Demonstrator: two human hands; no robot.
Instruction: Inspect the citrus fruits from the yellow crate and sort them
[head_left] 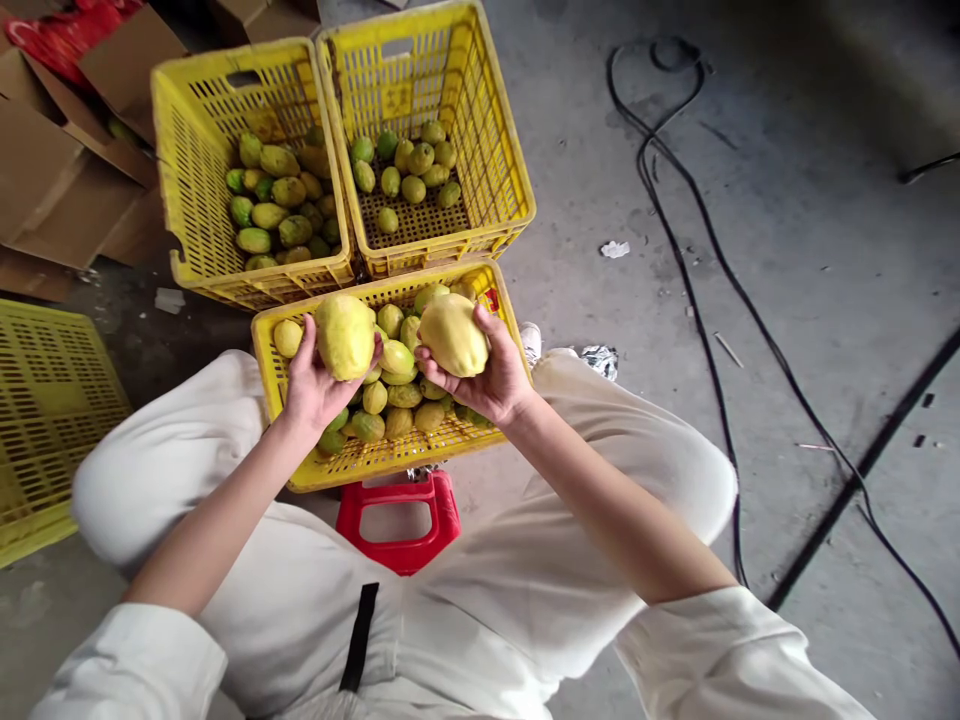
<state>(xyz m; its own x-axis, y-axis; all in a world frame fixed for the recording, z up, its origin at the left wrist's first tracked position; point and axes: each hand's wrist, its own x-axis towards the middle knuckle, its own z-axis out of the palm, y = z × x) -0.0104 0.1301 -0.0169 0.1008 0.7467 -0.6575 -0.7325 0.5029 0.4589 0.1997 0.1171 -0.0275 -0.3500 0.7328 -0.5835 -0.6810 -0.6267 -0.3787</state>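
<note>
My left hand (319, 395) is closed round a large, lumpy yellow fruit (345, 337), quince-like in shape. A second yellow fruit (454, 335), smoother and paler, sits in my right hand (499, 370), with the thumb on its side and the fingers under it. Both fruits are held up side by side over a shallow yellow plastic crate (360, 462) between my knees. Inside that crate lie several green-yellow fruits (405, 395), partly hidden by my hands. At its left end is a small round yellow fruit (287, 338).
Two deeper yellow crates, a left one (199, 235) and a right one (499, 150), stand beyond, both holding fruit. A red plastic stool (409, 555) shows below. Cardboard boxes (67, 180) and another crate (56, 400) are at left. Black cables (697, 200) cross the floor at right.
</note>
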